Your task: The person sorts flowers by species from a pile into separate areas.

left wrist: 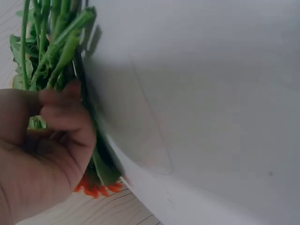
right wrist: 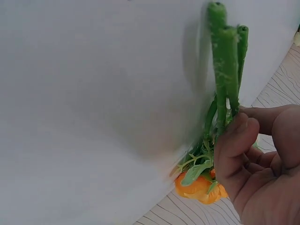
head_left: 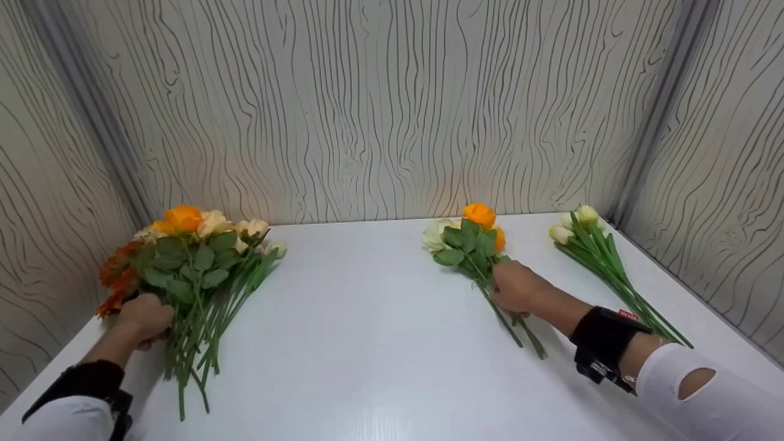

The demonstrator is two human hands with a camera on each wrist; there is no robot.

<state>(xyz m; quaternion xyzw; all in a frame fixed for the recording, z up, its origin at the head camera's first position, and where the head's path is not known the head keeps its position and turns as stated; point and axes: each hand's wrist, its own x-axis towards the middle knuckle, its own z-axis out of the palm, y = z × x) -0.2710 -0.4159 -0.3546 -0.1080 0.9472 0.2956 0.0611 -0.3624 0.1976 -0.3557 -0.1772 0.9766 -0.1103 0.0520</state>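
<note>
In the head view, my left hand (head_left: 146, 320) is at the left side of a large bunch of flowers (head_left: 184, 219) with orange, cream and rust-red blooms. Its curled fingers grip stems there, and the left wrist view shows green stems (left wrist: 61, 47) passing behind the fingers. On the right, my right hand (head_left: 519, 288) holds a smaller bunch with a white bloom (head_left: 436, 236) and orange roses (head_left: 479, 214). Thumb and fingers pinch its few thick stems (right wrist: 225, 65) in the right wrist view, the cut ends pointing up in that picture.
White tulips (head_left: 587, 214) with long green stems lie at the far right of the white table (head_left: 355, 343). Wood-grain patterned panels (head_left: 380, 110) close in the back and both sides.
</note>
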